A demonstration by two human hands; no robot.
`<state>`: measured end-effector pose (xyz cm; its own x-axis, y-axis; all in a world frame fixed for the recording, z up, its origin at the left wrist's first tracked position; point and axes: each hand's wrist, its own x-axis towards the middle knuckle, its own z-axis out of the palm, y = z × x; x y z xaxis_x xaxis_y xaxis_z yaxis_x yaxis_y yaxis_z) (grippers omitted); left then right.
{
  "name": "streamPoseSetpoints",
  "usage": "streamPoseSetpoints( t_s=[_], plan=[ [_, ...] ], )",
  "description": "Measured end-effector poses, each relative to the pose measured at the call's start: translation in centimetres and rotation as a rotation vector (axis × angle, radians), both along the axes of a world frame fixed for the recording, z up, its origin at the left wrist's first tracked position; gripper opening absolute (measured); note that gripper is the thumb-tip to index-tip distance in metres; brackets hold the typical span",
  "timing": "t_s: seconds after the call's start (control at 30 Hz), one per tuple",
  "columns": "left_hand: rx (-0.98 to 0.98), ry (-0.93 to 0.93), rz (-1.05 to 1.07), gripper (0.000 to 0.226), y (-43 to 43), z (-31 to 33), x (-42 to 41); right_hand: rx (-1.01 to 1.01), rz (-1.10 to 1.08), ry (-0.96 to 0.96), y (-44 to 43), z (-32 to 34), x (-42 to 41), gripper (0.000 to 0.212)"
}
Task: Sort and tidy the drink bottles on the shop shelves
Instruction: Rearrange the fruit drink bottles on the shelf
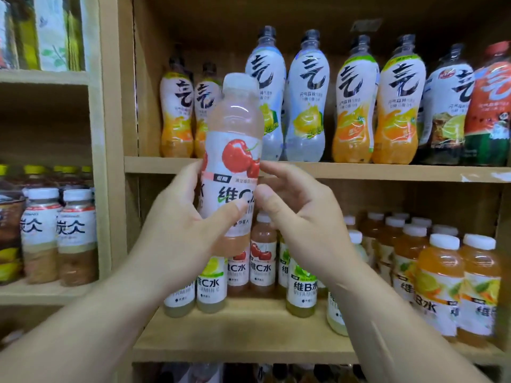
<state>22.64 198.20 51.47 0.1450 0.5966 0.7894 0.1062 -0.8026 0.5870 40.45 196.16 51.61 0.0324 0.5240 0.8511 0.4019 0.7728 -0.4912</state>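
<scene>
A pink cherry vitamin C bottle [235, 150] with a white cap is held upright in front of the shelves. My left hand [179, 217] grips its lower half, thumb across the label. My right hand [293, 205] is at the bottle's right side, fingers loosely curled, its thumb and fingertips touching or nearly touching the label. Behind and below, on the lower shelf [249, 335], stand more cherry bottles [262, 258], lime-labelled bottles [301, 288] and orange vitamin B bottles [439, 283].
The upper shelf [359, 170] carries a row of tall sparkling-water bottles [304, 98] in white, orange and red labels. The left shelving unit holds brown drink bottles with white caps [74, 239]. A bare strip of the lower shelf lies in front of the bottles.
</scene>
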Motion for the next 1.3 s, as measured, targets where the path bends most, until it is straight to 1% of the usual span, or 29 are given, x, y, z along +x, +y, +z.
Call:
streamPoseSetpoints(
  t_s=[0.13, 0.27, 0.37, 0.43, 0.53, 0.63, 0.7, 0.83, 0.9, 0.93, 1.03, 1.1, 1.17, 1.23, 1.3],
  plan=[
    [-0.118, 0.004, -0.059, 0.044, 0.6, -4.4, 1.6, -0.127, 0.082, 0.062, 0.3, -3.9, 0.9, 0.027],
    [-0.172, 0.075, -0.029, 0.048, 1.8, -9.5, 2.8, -0.292, 0.055, 0.056, 0.8, -8.2, 2.6, 0.027],
    [-0.271, 0.085, -0.025, 0.055, 3.4, -12.8, 4.1, -0.381, -0.035, -0.028, 1.6, -11.2, 4.1, 0.029],
    [-0.309, 0.118, 0.035, 0.061, 5.2, -14.4, 5.0, -0.424, -0.119, -0.078, 2.2, -12.9, 4.9, 0.030],
    [-0.361, 0.119, 0.039, 0.056, 7.7, -16.1, 6.3, -0.492, -0.155, -0.030, 3.3, -14.8, 5.3, 0.032],
    [-0.389, 0.149, 0.028, 0.052, 9.3, -17.2, 7.4, -0.552, -0.154, -0.010, 4.7, -16.1, 5.2, 0.042],
    [-0.400, 0.168, 0.007, 0.055, 10.1, -17.6, 7.5, -0.576, -0.150, -0.019, 5.7, -17.0, 5.1, 0.051],
    [-0.366, 0.271, 0.021, 0.057, 11.4, -17.7, 6.7, -0.611, -0.182, -0.026, 7.2, -18.1, 5.0, 0.067],
    [-0.321, 0.308, 0.099, 0.054, 11.6, -18.0, 5.6, -0.599, -0.223, -0.061, 8.0, -18.4, 4.7, 0.075],
    [-0.261, 0.325, 0.184, 0.053, 11.6, -18.2, 4.8, -0.594, -0.245, -0.089, 8.3, -18.5, 4.5, 0.077],
    [0.017, 0.369, 0.533, 0.049, 11.5, -18.9, 2.3, -0.572, -0.284, -0.133, 9.5, -18.7, 3.7, 0.073],
    [0.113, 0.357, 0.729, 0.042, 11.8, -19.2, 0.7, -0.584, -0.294, -0.113, 10.4, -18.7, 3.4, 0.066],
    [0.093, 0.378, 0.835, 0.044, 12.4, -19.4, -0.3, -0.610, -0.290, -0.109, 10.9, -18.6, 3.0, 0.065],
    [0.026, 0.413, 0.844, 0.054, 12.7, -19.9, -0.9, -0.612, -0.299, -0.140, 11.4, -18.6, 2.4, 0.065],
    [-0.033, 0.401, 0.818, 0.058, 12.7, -20.1, -1.0, -0.600, -0.328, -0.171, 11.9, -18.6, 1.8, 0.062]
  ],
)
